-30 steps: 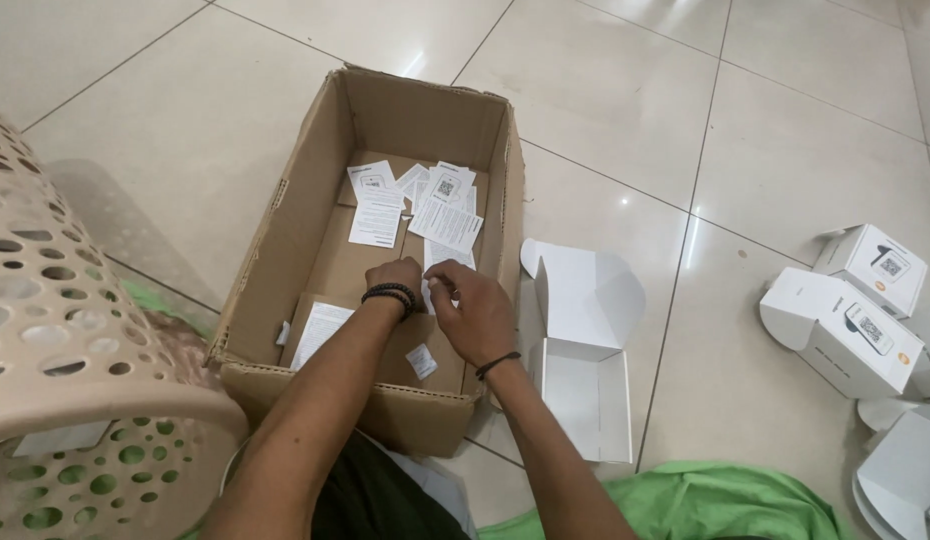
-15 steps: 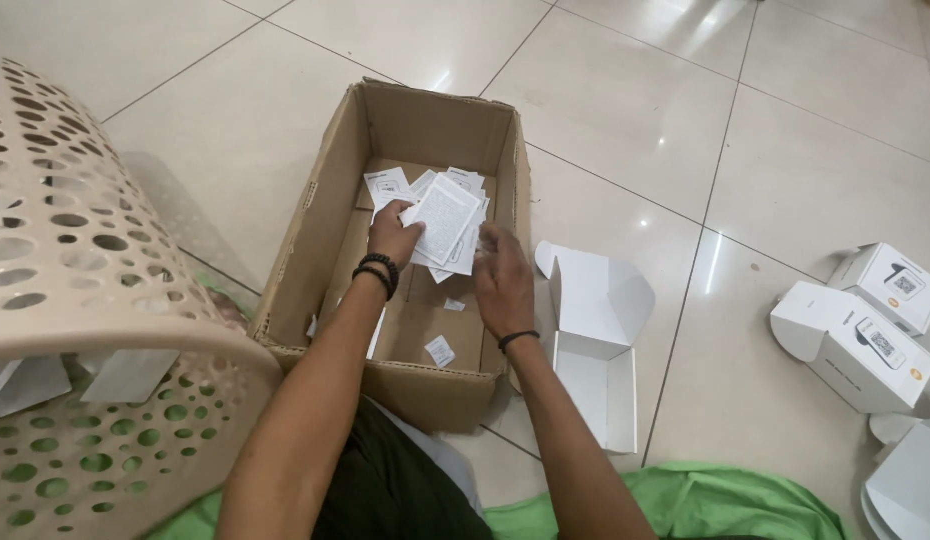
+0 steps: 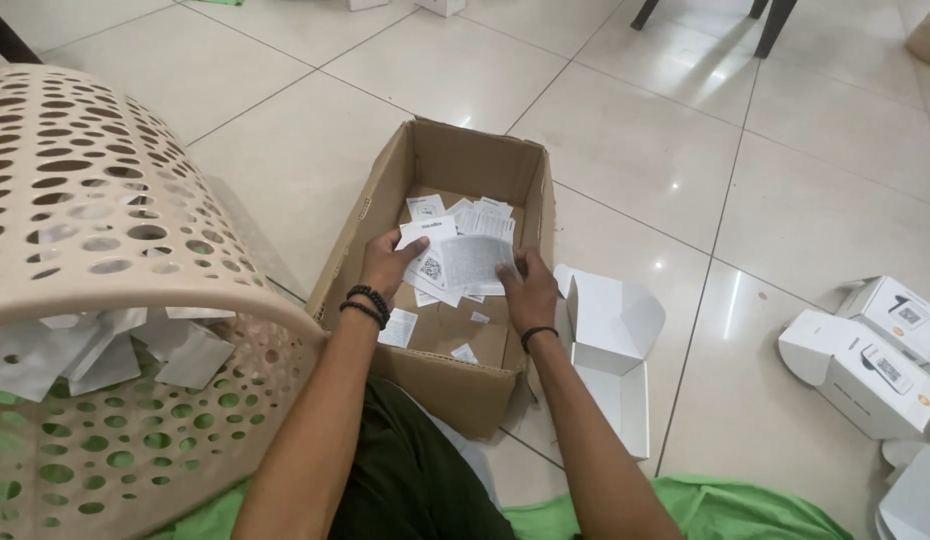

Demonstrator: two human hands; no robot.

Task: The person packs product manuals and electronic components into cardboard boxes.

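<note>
Now, left hand [image 3: 385, 265]: closed on stack of white leaflets [image 3: 455, 262]
Right hand [image 3: 525, 295]: gripping the same stack
Below: open cardboard box [image 3: 435, 385]
Beside: perforated beige basket [image 3: 105, 300]

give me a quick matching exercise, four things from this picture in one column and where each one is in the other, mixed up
Things:
1. stack of leaflets
2. perforated basket
3. open white box
4. cardboard box

Places:
A. on the floor just right of the cardboard box
B. far left, holding folded papers
C. held between the left hand and right hand
D. on the tiles straight ahead, open

Pairs: 1-C, 2-B, 3-A, 4-D
</note>
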